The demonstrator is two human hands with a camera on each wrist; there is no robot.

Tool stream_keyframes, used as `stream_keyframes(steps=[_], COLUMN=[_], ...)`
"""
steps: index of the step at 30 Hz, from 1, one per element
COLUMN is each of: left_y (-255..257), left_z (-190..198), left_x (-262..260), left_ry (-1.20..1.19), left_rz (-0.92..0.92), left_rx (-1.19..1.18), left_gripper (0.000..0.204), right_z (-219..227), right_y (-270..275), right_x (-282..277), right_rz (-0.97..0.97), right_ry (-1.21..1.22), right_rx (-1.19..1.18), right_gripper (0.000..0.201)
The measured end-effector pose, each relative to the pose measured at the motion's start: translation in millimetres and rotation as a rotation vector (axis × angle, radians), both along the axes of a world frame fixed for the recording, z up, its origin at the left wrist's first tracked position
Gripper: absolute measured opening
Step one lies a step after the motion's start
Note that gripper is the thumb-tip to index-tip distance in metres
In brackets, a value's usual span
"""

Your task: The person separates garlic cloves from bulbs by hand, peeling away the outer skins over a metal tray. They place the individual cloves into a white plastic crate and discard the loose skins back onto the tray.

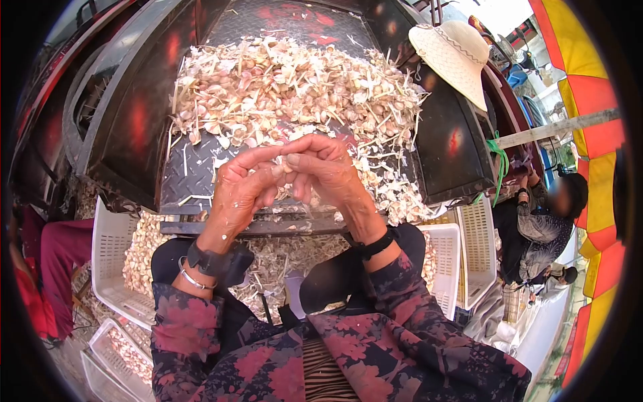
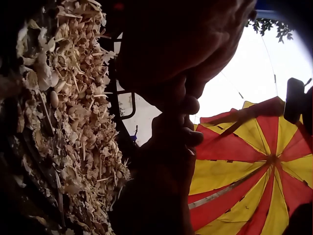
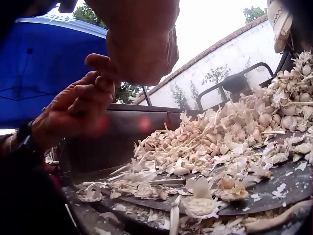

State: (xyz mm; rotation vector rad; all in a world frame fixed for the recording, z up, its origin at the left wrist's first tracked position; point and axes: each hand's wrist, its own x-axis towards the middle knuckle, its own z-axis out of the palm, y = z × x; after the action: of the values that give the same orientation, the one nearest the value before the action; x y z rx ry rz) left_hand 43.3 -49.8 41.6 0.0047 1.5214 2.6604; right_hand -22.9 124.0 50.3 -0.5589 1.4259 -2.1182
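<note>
Both hands meet over the near edge of a metal truck bed [image 1: 191,167]. My left hand [image 1: 240,184] and my right hand [image 1: 331,173] pinch a small pale garlic clove [image 1: 288,166] between thumbs and forefingers. Fingers largely cover the clove. Beyond the hands lies a broad heap of garlic cloves [image 1: 281,87], mixed with stalk bits and papery skins. In the right wrist view the left hand [image 3: 73,105] comes in from the side, its fingertips at those of the right hand [image 3: 142,44]. The left wrist view shows the joined hands dark against the sky.
White crates with garlic cloves stand at the left [image 1: 110,254] and lower left [image 1: 127,352]; another crate [image 1: 445,258] is at the right. A straw hat [image 1: 452,57] hangs on the bed's side wall. Another person [image 1: 542,221] sits at the right. Loose skins [image 1: 402,197] litter the bed's edge.
</note>
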Motion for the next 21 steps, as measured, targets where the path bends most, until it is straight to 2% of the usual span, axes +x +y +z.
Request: stream_keyframes(steps=[3, 5, 7, 10, 12, 14, 15, 19, 21], left_y=[5.2, 8.6, 12.1, 18.8, 21.8, 22.8, 23.2, 23.2, 24.7], left_z=[9.9, 16.8, 22.7, 33.2, 38.8, 44.1, 46.8, 59.9, 65.9], left_x=[7.0, 12.3, 17.8, 25.0, 28.6, 32.4, 34.1, 45.3, 48.3], left_ry=[0.028, 0.05, 0.111, 0.169, 0.156, 0.141, 0.205, 0.345, 0.36], left_rz=[0.068, 0.099, 0.217, 0.252, 0.235, 0.221, 0.245, 0.306, 0.301], left_rx=[-0.081, -0.133, -0.337, -0.402, -0.395, -0.39, -0.464, -0.684, -0.678], left_gripper=[0.031, 0.03, 0.025, 0.022, 0.023, 0.023, 0.025, 0.031, 0.032], right_z=[3.9, 9.6, 13.9, 13.8, 5.8, 4.6, 3.9, 24.9, 37.5], right_y=[-2.6, -2.4, -1.1, 3.1, 4.8, 6.3, 7.5, 15.7, 18.5], right_x=[6.5, 14.5, 20.5, 21.7, 18.8, 21.5, 23.6, 33.6, 37.3], right_rz=[0.0, -0.018, -0.036, 0.012, 0.057, 0.09, 0.122, 0.141, 0.148], right_ry=[-0.113, -0.087, -0.061, -0.098, -0.138, -0.177, -0.214, -0.076, -0.091], right_rx=[-0.155, -0.128, -0.103, -0.13, -0.296, -0.364, -0.433, -0.255, -0.28], right_gripper=[0.018, 0.017, 0.016, 0.017, 0.021, 0.022, 0.023, 0.02, 0.019])
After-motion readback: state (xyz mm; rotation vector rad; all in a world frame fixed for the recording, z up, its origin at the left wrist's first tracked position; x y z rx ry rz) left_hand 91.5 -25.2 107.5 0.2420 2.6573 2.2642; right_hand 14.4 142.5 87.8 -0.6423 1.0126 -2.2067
